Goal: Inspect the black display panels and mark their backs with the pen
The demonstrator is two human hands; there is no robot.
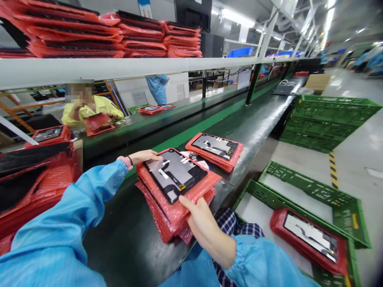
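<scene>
A tablet screen [176, 172], back side up with a flex cable and white tape pieces, lies on red bubble wrap [167, 205] over a pile of the same wrap. At its far left corner my left hand [144, 157] grips the edge, fingers reaching onto the screen. My right hand [201, 217] pinches the near edge, thumb on top and the other fingers hidden beneath the wrap. Just beyond, a second stack of wrapped screens [214, 149] rests on the dark bench [128, 247]. Small loose items, not clear to me, sit between the two piles.
Green crates [314, 191] stand at the right, one holding wrapped screens [311, 239]. More green crates [329, 119] are stacked behind. Red-wrapped piles [143, 36] fill the overhead shelf [191, 63] and the left side. Across the bench a person in yellow [92, 107] handles a red-wrapped piece.
</scene>
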